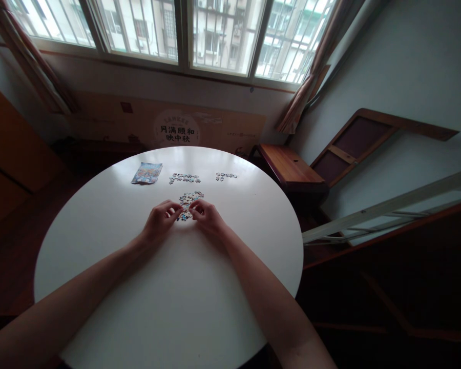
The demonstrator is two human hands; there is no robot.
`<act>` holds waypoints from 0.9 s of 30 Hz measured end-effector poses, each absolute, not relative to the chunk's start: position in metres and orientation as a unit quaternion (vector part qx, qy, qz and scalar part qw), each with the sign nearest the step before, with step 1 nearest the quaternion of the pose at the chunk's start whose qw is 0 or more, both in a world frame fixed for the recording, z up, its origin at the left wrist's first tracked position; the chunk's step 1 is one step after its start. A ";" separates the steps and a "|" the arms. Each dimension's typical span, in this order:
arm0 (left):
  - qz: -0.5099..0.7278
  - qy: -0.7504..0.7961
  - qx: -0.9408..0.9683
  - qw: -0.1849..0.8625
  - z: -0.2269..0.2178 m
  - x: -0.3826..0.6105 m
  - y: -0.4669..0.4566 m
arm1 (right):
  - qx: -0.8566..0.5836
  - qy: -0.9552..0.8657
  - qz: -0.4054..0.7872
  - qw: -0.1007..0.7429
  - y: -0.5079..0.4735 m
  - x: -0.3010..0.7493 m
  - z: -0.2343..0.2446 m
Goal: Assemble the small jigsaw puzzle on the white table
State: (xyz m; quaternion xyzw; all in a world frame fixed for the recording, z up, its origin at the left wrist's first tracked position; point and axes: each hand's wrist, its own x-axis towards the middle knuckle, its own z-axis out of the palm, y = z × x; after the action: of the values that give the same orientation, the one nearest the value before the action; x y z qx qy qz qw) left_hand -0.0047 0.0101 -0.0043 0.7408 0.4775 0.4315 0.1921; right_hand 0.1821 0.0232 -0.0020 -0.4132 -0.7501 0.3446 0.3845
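Both my hands rest near the middle of a round white table (169, 287). My left hand (160, 219) and my right hand (207, 216) have their fingers curled and meet at a small cluster of joined puzzle pieces (190, 199). The fingertips of both pinch at pieces on the near edge of that cluster; which piece each holds is too small to make out.
Farther back on the table lie a colourful picture card (147, 172) and two groups of loose puzzle pieces (184, 178) (226, 176). A wooden bench (290, 166) stands to the right of the table. A cardboard panel (176, 128) leans under the window.
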 end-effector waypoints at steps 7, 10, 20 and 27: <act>0.432 0.478 0.738 0.201 -0.004 -0.004 0.009 | -0.424 -0.750 0.337 0.380 0.023 0.182 -0.002; 0.433 0.475 0.739 0.200 -0.004 -0.004 0.009 | -0.426 -0.751 0.334 0.378 0.023 0.183 -0.002; 0.432 0.476 0.741 0.195 -0.004 -0.004 0.010 | -0.434 -0.753 0.331 0.367 0.021 0.183 0.002; 0.435 0.474 0.737 0.208 -0.003 -0.003 0.008 | -0.433 -0.751 0.331 0.371 0.022 0.182 0.002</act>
State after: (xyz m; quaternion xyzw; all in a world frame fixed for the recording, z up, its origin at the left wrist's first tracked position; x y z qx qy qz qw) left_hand -0.0035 0.0082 -0.0034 0.7367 0.4744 0.4346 0.2081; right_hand 0.1822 0.0215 0.0018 -0.4333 -0.7514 0.3314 0.3713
